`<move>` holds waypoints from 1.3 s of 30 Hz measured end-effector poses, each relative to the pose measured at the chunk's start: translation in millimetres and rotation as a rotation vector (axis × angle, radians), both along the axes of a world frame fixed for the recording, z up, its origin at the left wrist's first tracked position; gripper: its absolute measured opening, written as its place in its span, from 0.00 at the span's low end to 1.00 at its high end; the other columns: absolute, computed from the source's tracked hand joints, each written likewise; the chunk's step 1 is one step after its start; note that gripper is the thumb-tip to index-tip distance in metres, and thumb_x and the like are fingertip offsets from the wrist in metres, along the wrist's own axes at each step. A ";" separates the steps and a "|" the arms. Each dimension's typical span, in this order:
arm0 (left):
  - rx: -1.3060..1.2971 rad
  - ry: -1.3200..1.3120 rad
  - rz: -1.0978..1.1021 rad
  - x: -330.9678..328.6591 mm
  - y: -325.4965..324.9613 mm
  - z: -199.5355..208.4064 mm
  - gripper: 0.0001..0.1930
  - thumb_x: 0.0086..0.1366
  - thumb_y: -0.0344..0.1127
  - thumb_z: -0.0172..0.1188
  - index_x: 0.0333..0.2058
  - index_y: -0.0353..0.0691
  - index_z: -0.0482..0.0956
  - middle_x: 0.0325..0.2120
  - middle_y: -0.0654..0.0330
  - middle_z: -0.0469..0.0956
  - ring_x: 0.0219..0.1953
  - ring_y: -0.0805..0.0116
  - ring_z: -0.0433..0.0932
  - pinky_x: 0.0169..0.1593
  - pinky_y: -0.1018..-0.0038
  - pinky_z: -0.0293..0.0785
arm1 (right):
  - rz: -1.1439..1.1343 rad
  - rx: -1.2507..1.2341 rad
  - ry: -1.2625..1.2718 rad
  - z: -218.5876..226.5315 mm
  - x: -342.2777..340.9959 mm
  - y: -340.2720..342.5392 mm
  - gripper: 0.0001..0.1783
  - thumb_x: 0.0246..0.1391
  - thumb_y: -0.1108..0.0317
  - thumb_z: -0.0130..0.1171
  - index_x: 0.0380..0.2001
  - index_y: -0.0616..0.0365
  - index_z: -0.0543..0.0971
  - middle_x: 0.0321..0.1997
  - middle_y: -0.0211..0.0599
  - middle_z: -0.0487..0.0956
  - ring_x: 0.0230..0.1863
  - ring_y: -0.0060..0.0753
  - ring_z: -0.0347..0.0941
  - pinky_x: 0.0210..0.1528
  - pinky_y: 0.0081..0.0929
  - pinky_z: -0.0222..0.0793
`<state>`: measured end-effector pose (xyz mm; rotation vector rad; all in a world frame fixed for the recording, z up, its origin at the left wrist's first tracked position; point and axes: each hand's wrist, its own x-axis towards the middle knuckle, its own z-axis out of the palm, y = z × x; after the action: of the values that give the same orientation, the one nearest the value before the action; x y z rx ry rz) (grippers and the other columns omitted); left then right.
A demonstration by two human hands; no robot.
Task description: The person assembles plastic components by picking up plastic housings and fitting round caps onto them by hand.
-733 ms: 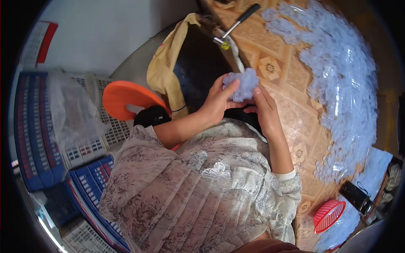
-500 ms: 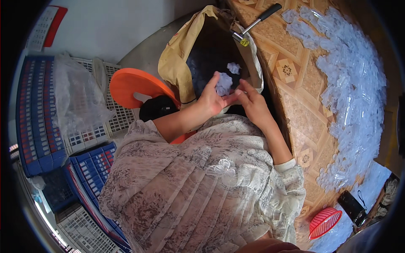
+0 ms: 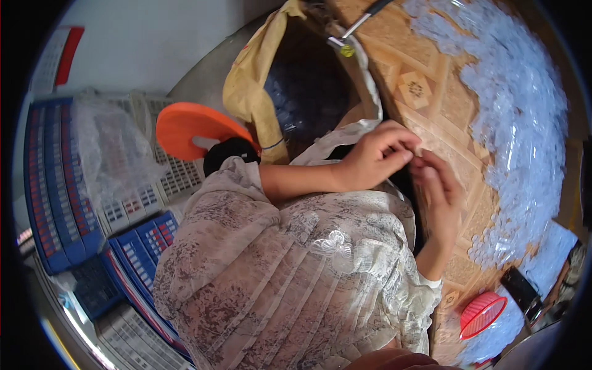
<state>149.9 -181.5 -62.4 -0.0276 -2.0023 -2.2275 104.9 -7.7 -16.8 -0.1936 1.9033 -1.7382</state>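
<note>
Over the near edge of the wood-patterned table (image 3: 453, 132), my left hand (image 3: 376, 159) and my right hand (image 3: 439, 188) meet at the fingertips. The left hand's fingers are curled into a pinch, and the right hand's thumb and fingers close in against them. Whatever is between the fingertips is too small to make out. Beyond and left of my hands, a yellow-brown sack (image 3: 246, 92) stands with its mouth wide, small clear plastic pieces (image 3: 302, 108) lying dimly inside. A large spread of similar clear pieces (image 3: 518, 123) covers the table's right side.
A hammer (image 3: 357, 26) with a yellow face lies at the table edge beside the sack. Orange round seat or lid (image 3: 197, 131) at left, near stacked blue and white crates (image 3: 65, 185) and a clear plastic bag (image 3: 117, 151). Pink basket (image 3: 483, 316) and black case (image 3: 522, 290) lie lower right.
Both hands have moved right, from the sack's mouth to the table edge. The clump of clear pieces at my left hand and the one falling beside it are gone from view. My fingers have closed together.
</note>
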 end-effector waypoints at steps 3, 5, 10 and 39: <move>-0.136 0.126 -0.248 -32.8 25.9 21.2 0.09 0.62 0.25 0.57 0.42 0.35 0.77 0.38 0.59 0.74 0.39 0.73 0.74 0.38 0.79 0.73 | -0.302 0.160 0.359 11.0 -18.9 57.9 0.16 0.61 0.67 0.53 0.50 0.62 0.76 0.42 0.36 0.79 0.40 0.23 0.75 0.37 0.18 0.67; -0.177 0.196 -0.321 -54.0 53.4 30.7 0.09 0.61 0.25 0.57 0.41 0.34 0.78 0.36 0.59 0.74 0.37 0.72 0.74 0.36 0.79 0.73 | -0.523 0.373 0.477 0.6 -26.9 102.1 0.16 0.61 0.66 0.52 0.49 0.64 0.76 0.45 0.39 0.79 0.42 0.26 0.75 0.39 0.22 0.69; -0.515 0.350 -0.395 -117.6 97.1 31.0 0.09 0.60 0.28 0.58 0.40 0.36 0.78 0.36 0.55 0.76 0.35 0.62 0.77 0.37 0.71 0.75 | -0.691 1.042 0.715 -15.9 -26.8 159.8 0.16 0.56 0.67 0.56 0.47 0.62 0.76 0.46 0.51 0.75 0.45 0.49 0.73 0.46 0.38 0.70; -0.857 0.354 -0.317 -161.9 142.1 20.3 0.16 0.60 0.32 0.57 0.45 0.31 0.75 0.33 0.50 0.78 0.32 0.51 0.79 0.36 0.64 0.75 | -0.963 0.593 0.685 -33.6 -41.9 163.4 0.13 0.55 0.65 0.57 0.44 0.55 0.77 0.38 0.39 0.77 0.43 0.37 0.73 0.40 0.32 0.65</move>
<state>-12.0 -39.4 -42.1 -0.8042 -2.6613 -1.1786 62.9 155.7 -50.4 0.4998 3.3019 -1.6021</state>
